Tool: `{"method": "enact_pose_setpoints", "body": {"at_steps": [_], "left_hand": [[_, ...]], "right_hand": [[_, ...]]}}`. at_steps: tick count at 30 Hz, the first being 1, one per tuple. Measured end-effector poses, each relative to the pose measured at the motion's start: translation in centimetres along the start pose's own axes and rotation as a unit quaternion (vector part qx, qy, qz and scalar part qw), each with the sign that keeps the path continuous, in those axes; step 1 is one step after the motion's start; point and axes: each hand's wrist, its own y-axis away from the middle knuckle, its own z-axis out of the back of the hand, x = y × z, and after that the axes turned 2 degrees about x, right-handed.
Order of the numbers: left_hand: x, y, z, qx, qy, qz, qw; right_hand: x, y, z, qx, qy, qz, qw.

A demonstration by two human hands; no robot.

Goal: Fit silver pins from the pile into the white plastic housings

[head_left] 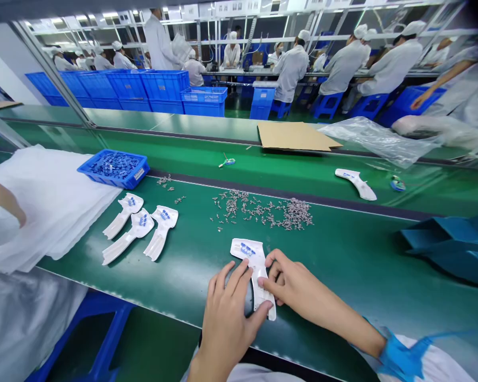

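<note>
Head view: On a green workbench [342,254], a white handle-shaped plastic shell [257,267] lies directly in front of me between my two hands, small blue parts [247,249] set in its wider end. My left hand [229,307] is spread, fingertips at the shell's left edge and thumb over its narrow end. My right hand [287,277] curls at the opposite edge, thumb and forefinger bent over the shell; whether they pinch anything small, I cannot tell. A blue wrap [402,356] circles my right wrist.

Just beyond the shell, small metal pieces [297,214] lie scattered, heaped thickest toward the right. To my left rest three similar white shells [132,233], near a blue bin [131,181] full of blue parts. Another white shell [357,184] sits on the green conveyor belt [183,162], below a flat cardboard sheet [297,137]. Workers in white coats [295,64] line the benches in the background.
</note>
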Motion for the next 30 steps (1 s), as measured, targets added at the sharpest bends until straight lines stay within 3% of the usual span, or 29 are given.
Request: {"method": "enact_pose_setpoints", "body": {"at_steps": [5,11,17,21,25,27,30], "left_hand": [[0.0,-0.1,0.2,0.009,0.001,0.008,1.0],[0.2,0.0,-0.3,0.008,-0.012,0.014,1.0],[1.4,0.8,-1.1,-0.045,0.009,0.041,0.998],[1.5,1.2,-2.2,-0.077,0.028,0.066,0.994],[0.8,0.6,-3.4,-0.098,0.075,0.068,0.99],[1.0,-0.2,-2.7,-0.123,0.102,0.056,0.986],[3.3,-1.8,0.7,-0.156,0.066,0.043,0.985]], "right_hand": [[-0.2,-0.3,0.0,0.029,-0.057,0.001,0.998],[-0.8,0.2,0.2,0.019,-0.017,0.012,1.0],[-0.7,-0.3,3.1,-0.088,0.124,0.03,0.988],[0.6,-0.8,1.5,-0.039,0.113,0.016,0.993],[1.6,-1.2,-0.7,-0.071,0.09,0.011,0.993],[1.4,-1.7,-0.2,-0.085,0.043,0.034,0.995],[0.3,-3.7,3.1,-0.133,-0.002,0.051,0.99]]}}
